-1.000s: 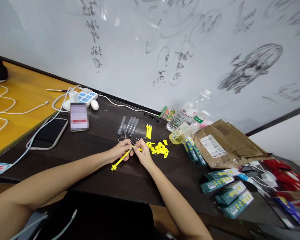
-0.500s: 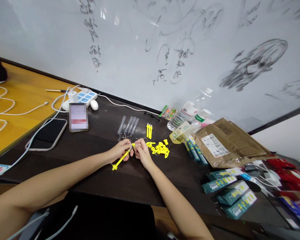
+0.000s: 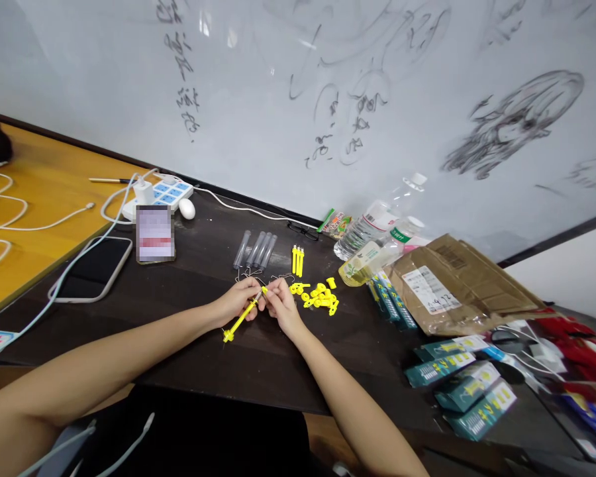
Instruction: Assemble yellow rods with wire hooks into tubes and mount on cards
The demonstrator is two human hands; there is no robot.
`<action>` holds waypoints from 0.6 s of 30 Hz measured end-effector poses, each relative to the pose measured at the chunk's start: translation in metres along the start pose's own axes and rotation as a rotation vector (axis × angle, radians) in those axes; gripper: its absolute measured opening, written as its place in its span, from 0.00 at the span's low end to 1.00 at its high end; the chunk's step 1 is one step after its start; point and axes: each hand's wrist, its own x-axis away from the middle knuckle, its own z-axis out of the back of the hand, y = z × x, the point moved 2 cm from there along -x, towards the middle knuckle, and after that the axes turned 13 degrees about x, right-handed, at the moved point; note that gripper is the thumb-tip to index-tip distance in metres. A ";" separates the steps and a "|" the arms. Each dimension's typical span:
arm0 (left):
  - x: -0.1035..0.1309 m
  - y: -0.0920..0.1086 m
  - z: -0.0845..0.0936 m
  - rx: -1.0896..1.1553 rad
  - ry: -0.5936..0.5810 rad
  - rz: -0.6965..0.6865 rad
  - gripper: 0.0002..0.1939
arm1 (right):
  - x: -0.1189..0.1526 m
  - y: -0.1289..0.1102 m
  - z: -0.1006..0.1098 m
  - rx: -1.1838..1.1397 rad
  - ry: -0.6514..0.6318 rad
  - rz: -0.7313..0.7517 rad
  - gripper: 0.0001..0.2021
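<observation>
Both of my hands meet over the dark table. My left hand (image 3: 239, 299) is closed round the upper part of a thin yellow plastic rod (image 3: 240, 320), which slants down to a wider, knobbed lower end. At the rod's upper tip, a small yellow piece (image 3: 264, 290) shows between my hands. My right hand (image 3: 283, 308) pinches close by that tip; its fingertips partly hide what they grip. Just beyond my fingers lie bent metal wires (image 3: 251, 272) and several clear tubes (image 3: 262, 250). Loose yellow plastic parts (image 3: 322, 296) are heaped right of my right hand, below three yellow sticks (image 3: 298, 260).
At left are a phone (image 3: 95, 268), a second lit screen (image 3: 155, 233) and a power strip (image 3: 166, 195) with cables. Bottles (image 3: 367, 228), a cardboard parcel (image 3: 457, 285) and several green boxes (image 3: 481, 409) stand at right. A whiteboard (image 3: 258, 132) rises behind the table.
My hands stay together around the rod's upper tip, with only a slight shift of the fingers. The camera view has moved a little.
</observation>
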 end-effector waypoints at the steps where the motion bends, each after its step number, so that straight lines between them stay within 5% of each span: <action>1: 0.000 0.000 0.000 0.003 0.004 -0.003 0.09 | 0.001 0.001 0.000 0.035 0.001 0.026 0.10; 10: 0.000 -0.002 0.001 0.018 -0.004 -0.031 0.08 | 0.007 -0.007 0.005 0.325 -0.024 0.235 0.05; 18: -0.003 -0.005 0.004 -0.013 -0.056 -0.108 0.10 | 0.002 0.005 0.008 0.080 -0.118 0.090 0.11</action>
